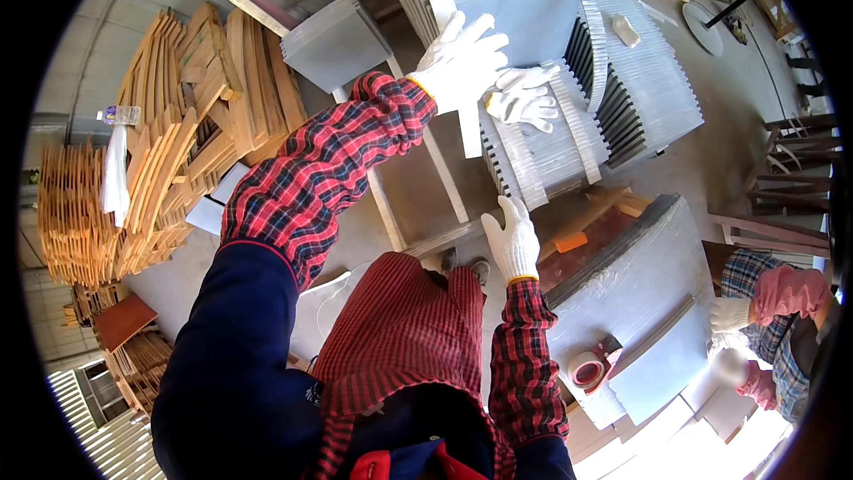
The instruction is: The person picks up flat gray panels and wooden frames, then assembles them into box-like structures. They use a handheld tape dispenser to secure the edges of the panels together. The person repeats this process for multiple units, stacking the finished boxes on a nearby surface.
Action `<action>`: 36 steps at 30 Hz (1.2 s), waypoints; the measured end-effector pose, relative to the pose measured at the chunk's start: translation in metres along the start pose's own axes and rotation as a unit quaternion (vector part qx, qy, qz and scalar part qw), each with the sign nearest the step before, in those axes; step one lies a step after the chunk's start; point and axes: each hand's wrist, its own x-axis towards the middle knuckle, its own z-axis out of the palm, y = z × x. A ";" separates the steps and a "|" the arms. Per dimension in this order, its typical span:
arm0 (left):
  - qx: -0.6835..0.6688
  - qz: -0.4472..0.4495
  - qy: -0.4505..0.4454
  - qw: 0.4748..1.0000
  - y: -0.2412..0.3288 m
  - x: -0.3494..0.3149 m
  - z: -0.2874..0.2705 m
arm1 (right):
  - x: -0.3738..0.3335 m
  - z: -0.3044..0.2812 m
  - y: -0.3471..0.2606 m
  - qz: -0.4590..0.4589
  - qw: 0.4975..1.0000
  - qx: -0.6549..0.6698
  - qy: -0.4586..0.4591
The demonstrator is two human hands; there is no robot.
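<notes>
My left hand [460, 64], in a white knit glove, is spread out over a narrow white strip [469, 132] beside the stacked grey panels [558, 138]. Whether the palm presses on the strip is hidden. Lower down, my right hand [513, 242], gloved the same way, has its fingers stretched toward the near edge of that stack, with nothing visible in them. A loose pair of white gloves [522, 100] lies on the panels between pale bands. Behind them rises a larger pile of grey panels [644, 62] with a curved pale band [593, 27] across it.
A plastic-covered table [653, 253] at the right carries a tape dispenser [593, 366] and a flat light panel [662, 364]. Another person's gloved hand [730, 314] is at its far right. Wooden parts [169, 116] are piled left. A wooden frame [444, 178] stands before me.
</notes>
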 end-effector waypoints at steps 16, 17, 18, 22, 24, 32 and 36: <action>-0.026 -0.198 -0.203 0.959 -0.148 -0.013 -0.048 | 0.215 0.026 0.014 -0.024 0.967 -0.242 0.082; -0.072 -0.290 -0.164 0.940 -0.144 0.001 -0.053 | 0.228 0.035 0.029 -0.052 0.966 -0.236 0.095; -0.095 -0.307 -0.125 0.939 -0.148 0.004 -0.045 | 0.234 0.031 0.020 -0.088 0.964 -0.232 0.094; -0.076 -0.209 -0.011 0.975 -0.166 0.074 0.008 | 0.265 0.040 0.032 -0.107 0.956 -0.270 0.049; -0.066 -0.190 0.039 0.979 -0.176 0.075 0.043 | 0.262 0.034 0.028 -0.119 0.952 -0.283 0.017; -0.121 -0.232 0.042 0.964 -0.181 0.097 0.054 | 0.212 -0.008 0.083 -0.022 0.968 -0.208 -0.142; -0.131 -0.243 0.043 0.960 -0.177 0.096 0.051 | 0.226 -0.076 0.016 0.024 0.984 0.124 -0.123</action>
